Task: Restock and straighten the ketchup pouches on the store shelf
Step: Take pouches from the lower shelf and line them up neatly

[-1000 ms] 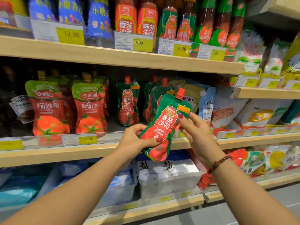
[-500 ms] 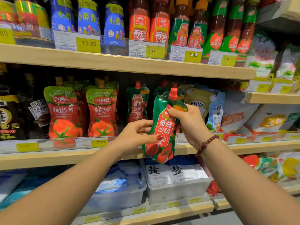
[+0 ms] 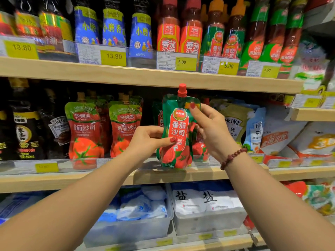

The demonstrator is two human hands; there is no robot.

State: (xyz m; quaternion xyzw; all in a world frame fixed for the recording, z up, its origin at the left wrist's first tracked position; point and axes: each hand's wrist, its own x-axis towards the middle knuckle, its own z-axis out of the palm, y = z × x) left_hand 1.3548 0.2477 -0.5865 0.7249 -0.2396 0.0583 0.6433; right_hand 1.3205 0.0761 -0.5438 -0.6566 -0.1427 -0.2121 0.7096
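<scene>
A green ketchup pouch with a red cap and red label stands upright at the front edge of the middle shelf. My left hand pinches its lower left side, thumb on the label. My right hand grips its upper right edge. More green pouches of the same kind stand behind it, mostly hidden. Two larger red-and-green ketchup pouches stand to the left on the same shelf.
Dark sauce bottles fill the shelf's left end, Heinz pouches and white bags its right. Above stand oil bottles and ketchup bottles behind price tags. Below sit clear bins of salt bags.
Both hands carried the green pouch up and forward from a tilted hold in front of the shelf to an upright stand at the shelf's front edge. The camera moved closer.
</scene>
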